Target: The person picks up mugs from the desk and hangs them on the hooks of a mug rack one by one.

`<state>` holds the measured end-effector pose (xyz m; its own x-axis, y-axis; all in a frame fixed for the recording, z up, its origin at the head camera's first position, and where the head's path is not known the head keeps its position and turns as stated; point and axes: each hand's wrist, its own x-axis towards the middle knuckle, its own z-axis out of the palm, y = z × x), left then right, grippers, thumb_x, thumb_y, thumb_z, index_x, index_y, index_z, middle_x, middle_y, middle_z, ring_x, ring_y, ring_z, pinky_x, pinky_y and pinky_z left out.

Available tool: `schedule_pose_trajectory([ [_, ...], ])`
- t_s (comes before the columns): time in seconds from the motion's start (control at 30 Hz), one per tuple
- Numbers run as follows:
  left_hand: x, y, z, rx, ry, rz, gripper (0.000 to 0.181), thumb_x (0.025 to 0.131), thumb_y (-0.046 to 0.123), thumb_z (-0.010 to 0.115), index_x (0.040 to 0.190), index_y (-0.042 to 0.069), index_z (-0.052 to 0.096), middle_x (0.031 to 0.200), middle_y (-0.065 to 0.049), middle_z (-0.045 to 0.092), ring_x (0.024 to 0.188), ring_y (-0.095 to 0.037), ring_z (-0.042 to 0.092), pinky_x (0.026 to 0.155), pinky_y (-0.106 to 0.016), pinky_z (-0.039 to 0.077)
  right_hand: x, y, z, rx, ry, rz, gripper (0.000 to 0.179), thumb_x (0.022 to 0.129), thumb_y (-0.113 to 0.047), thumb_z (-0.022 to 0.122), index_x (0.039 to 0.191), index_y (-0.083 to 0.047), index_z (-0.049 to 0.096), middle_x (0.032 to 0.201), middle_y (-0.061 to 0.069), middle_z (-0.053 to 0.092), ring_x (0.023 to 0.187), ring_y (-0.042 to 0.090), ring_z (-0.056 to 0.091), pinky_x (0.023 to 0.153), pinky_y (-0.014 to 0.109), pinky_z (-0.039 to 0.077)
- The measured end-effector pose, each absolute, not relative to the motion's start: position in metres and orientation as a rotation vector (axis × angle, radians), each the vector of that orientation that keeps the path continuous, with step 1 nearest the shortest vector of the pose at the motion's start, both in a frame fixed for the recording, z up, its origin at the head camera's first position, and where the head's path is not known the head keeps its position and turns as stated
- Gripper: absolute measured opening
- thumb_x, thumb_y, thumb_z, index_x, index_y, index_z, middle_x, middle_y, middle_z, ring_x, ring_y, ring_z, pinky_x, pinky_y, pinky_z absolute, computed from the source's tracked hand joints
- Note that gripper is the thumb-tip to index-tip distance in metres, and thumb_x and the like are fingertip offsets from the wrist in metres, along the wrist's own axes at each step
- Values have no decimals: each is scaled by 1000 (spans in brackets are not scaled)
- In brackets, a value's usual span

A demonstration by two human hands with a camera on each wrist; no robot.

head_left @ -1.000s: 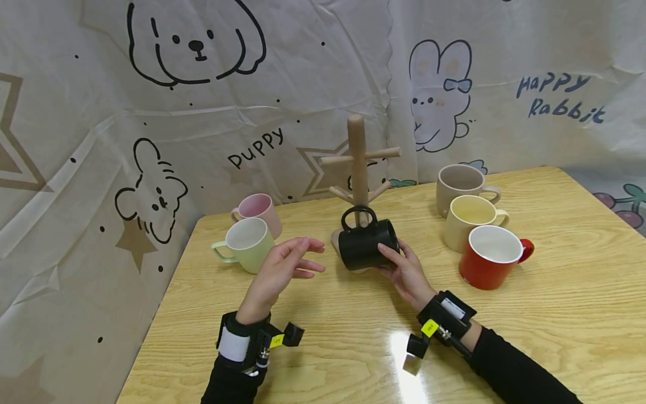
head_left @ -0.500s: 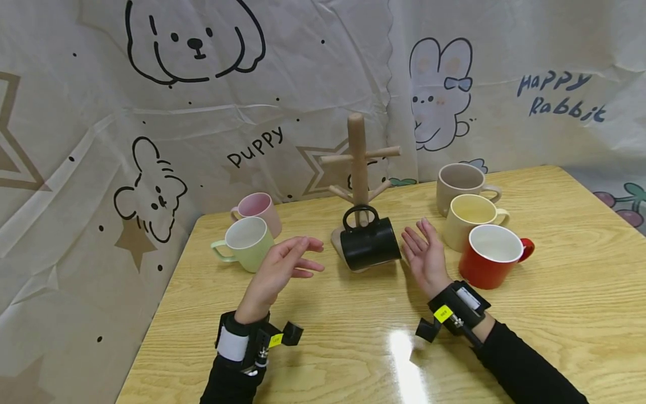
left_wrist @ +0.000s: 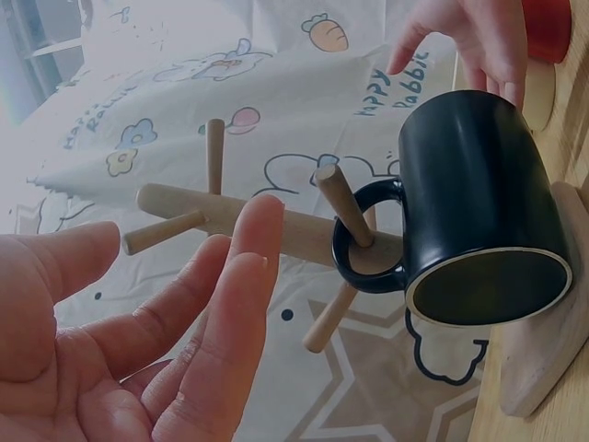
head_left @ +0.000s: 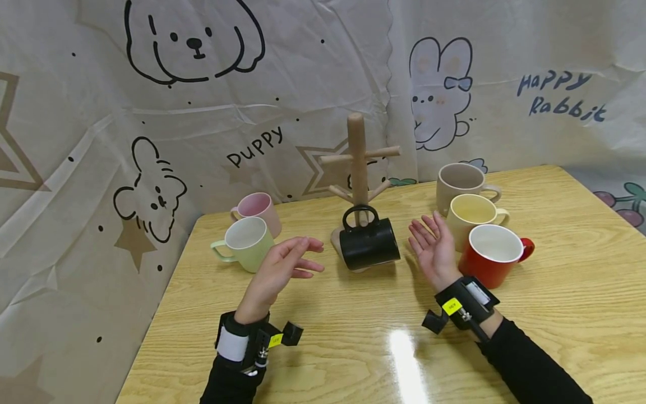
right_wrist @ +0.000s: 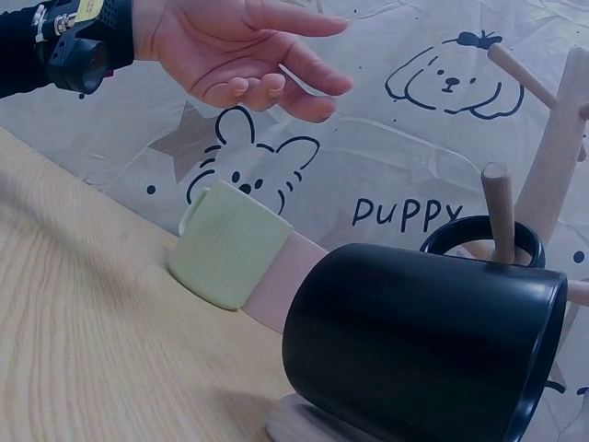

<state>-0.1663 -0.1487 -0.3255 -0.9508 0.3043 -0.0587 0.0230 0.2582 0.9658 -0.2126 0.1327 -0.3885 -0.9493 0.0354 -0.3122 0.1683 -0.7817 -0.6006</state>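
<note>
A black mug (head_left: 370, 244) hangs on its side from a lower peg of the wooden mug tree (head_left: 358, 168). In the left wrist view, the peg (left_wrist: 342, 204) passes through the mug's handle. To the right of the mug is my right hand (head_left: 433, 251), palm up with relaxed fingers, apart from it and holding nothing. My left hand (head_left: 284, 271) hovers over the table left of the mug, fingers loosely extended, also holding nothing. Right beside the left hand stands a light green mug (head_left: 248, 245).
Behind the green mug stands a pink mug (head_left: 261, 213). On the right, a taupe mug (head_left: 449, 193), a pale yellow mug (head_left: 461, 224) and a red mug (head_left: 484, 264) stand in a row close to the right hand. A printed cloth (head_left: 303, 73) hangs behind the table (head_left: 333, 348).
My right hand has let go of the black mug and drawn back to the right, its fingers opening. The mug stays hanging on the peg. The left hand has hardly moved.
</note>
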Motion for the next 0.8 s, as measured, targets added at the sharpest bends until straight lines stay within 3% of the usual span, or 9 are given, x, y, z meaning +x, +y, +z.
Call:
schedule_pose_trajectory([
  [0.23, -167, -149, -326, 281, 2381, 1675, 39, 98, 32, 43, 119, 2, 56, 120, -16, 58, 88, -20, 67, 80, -34, 53, -213, 134, -363, 307, 1364, -2894, 26, 96, -34, 46, 115, -16, 45, 109, -5, 53, 119, 11, 44, 112, 28, 24],
  [0.33, -165, -147, -328, 308, 2534, 1516, 34, 95, 30, 50, 116, 5, 59, 115, -13, 61, 85, -19, 67, 79, -33, 53, -215, 133, -334, 133, 1657, -2928, 20, 94, -19, 52, 113, -12, 52, 110, -3, 53, 116, 13, 47, 107, 26, 32],
  [0.47, -159, -142, -330, 374, 2810, 1143, 29, 91, 30, 57, 110, 9, 63, 104, -6, 66, 79, -15, 65, 73, -30, 51, -223, 131, -280, -213, 2100, -2862, 30, 88, -6, 59, 117, -4, 56, 117, 4, 57, 113, 14, 51, 100, 23, 39],
  [0.63, -155, -137, -330, 393, 3029, 680, 33, 88, 35, 60, 106, 7, 65, 98, -7, 68, 81, -19, 64, 69, -32, 51, -239, 130, -216, -645, 2787, -2002, 47, 87, -13, 62, 131, -4, 48, 136, 11, 48, 126, 18, 44, 107, 28, 33],
  [0.8, -154, -141, -332, 332, 3115, 409, 36, 87, 36, 61, 102, 4, 66, 89, -10, 69, 78, -22, 64, 61, -31, 50, -273, 127, -185, -957, 2708, -1302, 66, 87, -16, 63, 143, -8, 29, 147, 12, 33, 134, 25, 34, 112, 39, 26],
])
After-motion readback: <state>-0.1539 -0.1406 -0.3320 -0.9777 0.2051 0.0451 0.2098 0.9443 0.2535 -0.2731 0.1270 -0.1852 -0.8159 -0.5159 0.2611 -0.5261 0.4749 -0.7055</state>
